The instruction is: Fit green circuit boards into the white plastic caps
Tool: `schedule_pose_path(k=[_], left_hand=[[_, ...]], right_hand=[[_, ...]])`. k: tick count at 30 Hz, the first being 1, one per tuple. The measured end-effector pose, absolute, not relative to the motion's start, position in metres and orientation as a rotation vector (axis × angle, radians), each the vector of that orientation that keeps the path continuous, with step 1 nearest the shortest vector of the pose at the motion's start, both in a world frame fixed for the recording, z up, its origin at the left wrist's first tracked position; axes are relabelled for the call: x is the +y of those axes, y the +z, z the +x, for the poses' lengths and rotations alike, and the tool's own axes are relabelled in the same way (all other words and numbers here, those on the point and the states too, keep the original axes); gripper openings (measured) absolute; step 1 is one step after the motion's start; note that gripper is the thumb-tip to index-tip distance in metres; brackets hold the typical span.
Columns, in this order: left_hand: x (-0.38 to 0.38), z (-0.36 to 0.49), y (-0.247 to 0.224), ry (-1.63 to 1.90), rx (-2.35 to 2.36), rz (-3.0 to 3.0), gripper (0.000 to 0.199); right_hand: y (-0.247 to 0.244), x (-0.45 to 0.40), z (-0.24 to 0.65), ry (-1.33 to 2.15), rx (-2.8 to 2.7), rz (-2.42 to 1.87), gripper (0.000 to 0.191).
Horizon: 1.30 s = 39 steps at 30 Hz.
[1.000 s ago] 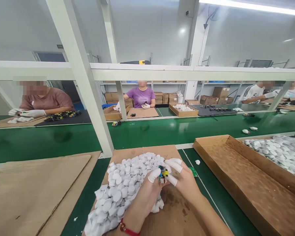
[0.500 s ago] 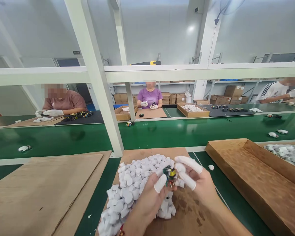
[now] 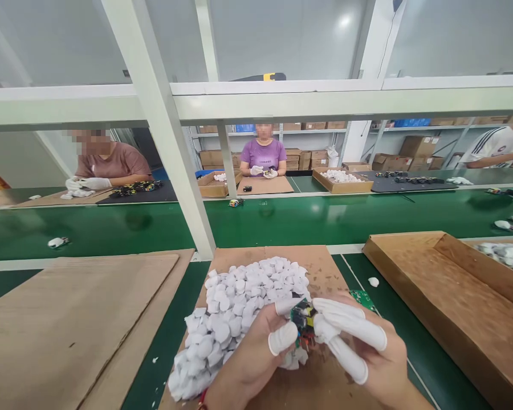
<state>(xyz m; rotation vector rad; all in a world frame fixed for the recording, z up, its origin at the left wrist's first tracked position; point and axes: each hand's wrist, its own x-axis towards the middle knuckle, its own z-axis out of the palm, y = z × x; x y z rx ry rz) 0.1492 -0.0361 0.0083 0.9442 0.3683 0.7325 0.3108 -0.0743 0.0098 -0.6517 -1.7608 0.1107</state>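
left hand (image 3: 250, 359): fingers nearly closed, capped in white finger cots (image 3: 282, 337), pinching small circuit board (image 3: 303, 322); | right hand (image 3: 370, 347): fingers closed on the board's other side; | board: held between both hands, over pile of white foam pieces (image 3: 235, 319); | pile: on cardboard sheet (image 3: 320, 267); | green circuit board (image 3: 362, 300): just beside right hand, on green workbench (image 3: 166, 319)

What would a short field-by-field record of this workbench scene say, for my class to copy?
Left hand: grips a small circuit board with components
Right hand: grips the same board, white finger cots on its fingers
Nearby: pile of white pieces on a cardboard sheet; green circuit board; cardboard tray
Rest: co-worker in purple across a green bench
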Motion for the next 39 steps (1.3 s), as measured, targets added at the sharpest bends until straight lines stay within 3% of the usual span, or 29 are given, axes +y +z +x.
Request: schedule_pose_path(k=[5,8,13,18,23,35,39], left_hand=[[-0.037,0.149,0.005,0.73,0.419,0.959,0.053],[-0.037,0.149,0.002,0.724,0.448,0.974,0.056],[-0.037,0.144,-0.01,0.695,0.496,1.002,0.055],[-0.037,0.144,-0.006,0.609,0.326,1.029,0.044],[-0.039,0.149,0.003,0.567,0.228,0.987,0.069],[-0.043,0.153,0.005,0.595,0.269,1.037,0.044],[-0.042,0.153,0.003,0.603,0.313,1.084,0.047]], right_hand=[[0.005,-0.071,0.316,0.151,-1.867,-0.682,0.054],[0.001,-0.068,0.32,0.256,-1.866,-0.636,0.045],[-0.003,-0.068,0.324,0.948,-1.587,-0.58,0.019],[-0.005,-0.065,0.328,1.441,-1.538,-0.556,0.056],[-0.003,-0.063,0.323,1.582,-1.6,-0.447,0.044],[-0.005,-0.062,0.315,1.529,-1.527,-0.441,0.025],[-0.007,-0.062,0.311,1.475,-1.509,-0.522,0.02]])
